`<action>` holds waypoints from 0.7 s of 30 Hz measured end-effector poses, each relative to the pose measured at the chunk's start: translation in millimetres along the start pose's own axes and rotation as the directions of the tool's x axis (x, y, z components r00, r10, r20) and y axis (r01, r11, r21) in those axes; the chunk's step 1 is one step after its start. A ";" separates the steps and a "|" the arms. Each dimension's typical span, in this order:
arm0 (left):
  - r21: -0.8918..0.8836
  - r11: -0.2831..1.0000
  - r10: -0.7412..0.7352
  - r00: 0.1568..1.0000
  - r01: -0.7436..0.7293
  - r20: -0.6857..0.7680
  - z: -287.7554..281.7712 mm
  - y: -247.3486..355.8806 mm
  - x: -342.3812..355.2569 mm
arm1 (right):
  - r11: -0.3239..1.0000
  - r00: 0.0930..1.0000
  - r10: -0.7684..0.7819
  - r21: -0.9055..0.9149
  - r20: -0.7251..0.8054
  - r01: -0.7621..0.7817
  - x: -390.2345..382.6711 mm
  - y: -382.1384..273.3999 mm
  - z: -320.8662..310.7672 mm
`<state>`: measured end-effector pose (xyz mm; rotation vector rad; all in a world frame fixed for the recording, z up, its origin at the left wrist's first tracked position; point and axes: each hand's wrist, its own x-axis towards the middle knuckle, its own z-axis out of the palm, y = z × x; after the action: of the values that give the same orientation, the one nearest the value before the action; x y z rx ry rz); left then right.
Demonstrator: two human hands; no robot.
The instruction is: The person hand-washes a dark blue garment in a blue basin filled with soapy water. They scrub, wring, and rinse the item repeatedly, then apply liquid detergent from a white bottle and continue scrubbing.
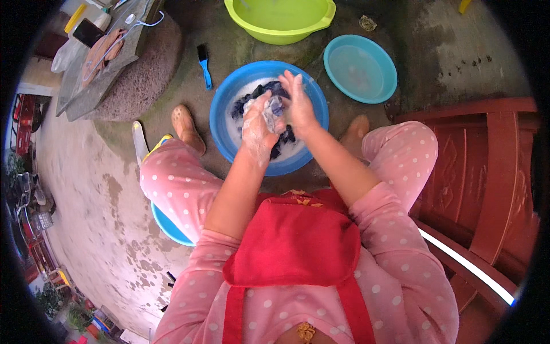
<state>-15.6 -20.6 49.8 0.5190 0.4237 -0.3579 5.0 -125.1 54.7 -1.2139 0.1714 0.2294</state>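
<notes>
A blue basin (220, 117) stands on the floor between my feet, with foamy water and dark navy cloth (252, 102) in it. Over the basin, my left hand (259, 127) is covered in suds and closed on a soapy, bunched-up piece of cloth (275, 108). My right hand (300, 106) is just beside that cloth, its fingers stretched out and slightly apart, palm toward the left hand. Whether the right palm touches the cloth I cannot tell.
A blue-handled brush (205, 67) lies left of the basin. Beyond are a lime-green basin (281, 35) and a teal basin (366, 98) of cloudy water. A stone slab (123, 43) with a hanger stands far left; red wooden furniture (492, 183) is at right.
</notes>
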 end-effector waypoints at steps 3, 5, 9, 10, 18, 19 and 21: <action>-0.002 0.994 0.109 0.988 -0.110 -0.112 -3.3 -1.7 -2.2 | 0.998 0.999 0.029 -0.058 0.019 -0.028 -0.9 -5.9 -18.8; 0.041 0.993 0.111 0.988 -0.107 -0.104 -10.1 -1.4 -1.0 | 0.986 0.996 0.028 -0.165 0.087 -0.013 -11.7 -13.4 -19.9; 0.186 0.975 0.158 0.966 -0.120 -0.204 12.2 -4.1 -12.4 | 0.846 0.942 -0.054 -0.487 0.330 0.219 -21.6 -12.2 -13.8; 0.128 0.988 0.093 0.995 -0.089 -0.020 2.1 -7.5 -7.0 | 0.805 0.904 0.033 -0.548 0.426 0.228 -18.3 -9.1 -15.3; 0.280 0.949 -0.010 0.900 0.146 -0.435 -46.2 -24.0 25.7 | 0.601 0.945 -0.254 -0.799 -0.204 -0.010 56.7 82.7 -117.1; 0.274 0.951 -0.010 0.900 0.144 -0.437 -49.2 -26.6 29.1 | 0.511 0.944 -0.302 -0.858 -0.130 0.045 59.7 104.7 -124.1; 0.256 0.955 -0.020 0.900 0.146 -0.435 -51.4 -35.0 34.0 | 0.305 0.929 -0.369 -0.941 0.026 0.148 53.0 148.7 -136.6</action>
<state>-16.8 -28.6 -20.6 0.8694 0.8328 -0.3904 15.5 -199.9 -139.9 -2.4479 -0.0230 -0.1428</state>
